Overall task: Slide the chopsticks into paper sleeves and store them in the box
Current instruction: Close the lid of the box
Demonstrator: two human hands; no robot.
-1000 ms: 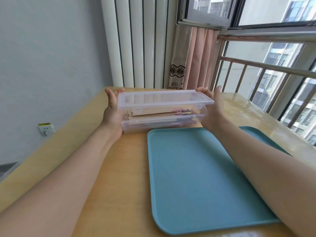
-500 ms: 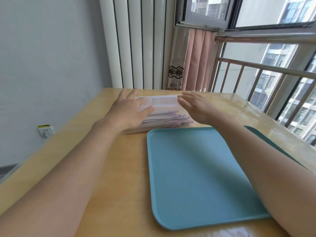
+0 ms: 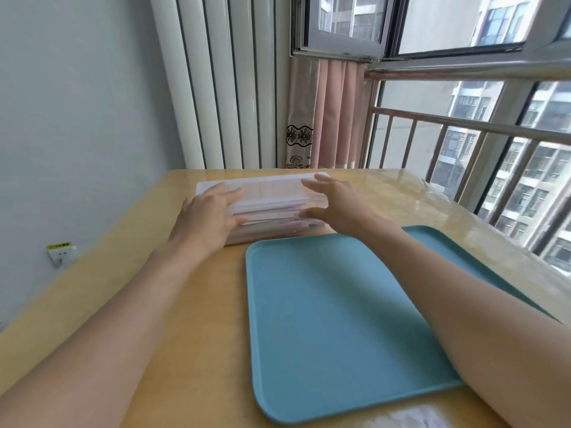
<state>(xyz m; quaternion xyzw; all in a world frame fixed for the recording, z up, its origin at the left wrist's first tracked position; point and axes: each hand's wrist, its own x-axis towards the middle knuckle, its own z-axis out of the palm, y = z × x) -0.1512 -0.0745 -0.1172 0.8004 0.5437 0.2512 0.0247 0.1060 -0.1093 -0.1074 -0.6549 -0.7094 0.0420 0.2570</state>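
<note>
A long, clear plastic box [image 3: 272, 196] with its flat lid on sits at the far side of the glossy wooden desk [image 3: 129, 267], just beyond a smooth teal tray [image 3: 333, 319] with rounded corners. Pale and pink paper sleeves [image 3: 278, 216] show through its wall. The left hand [image 3: 207, 217] lies flat on its left end, fingers straight; the right hand [image 3: 333, 202] spreads open at its right end.

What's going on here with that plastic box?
A person has both hands at a clear plastic box on a wooden table. The left hand rests flat on its left end, and the right hand is open at its right end. The lid is on, with sleeved chopsticks showing inside. A teal tray lies in front.
</note>
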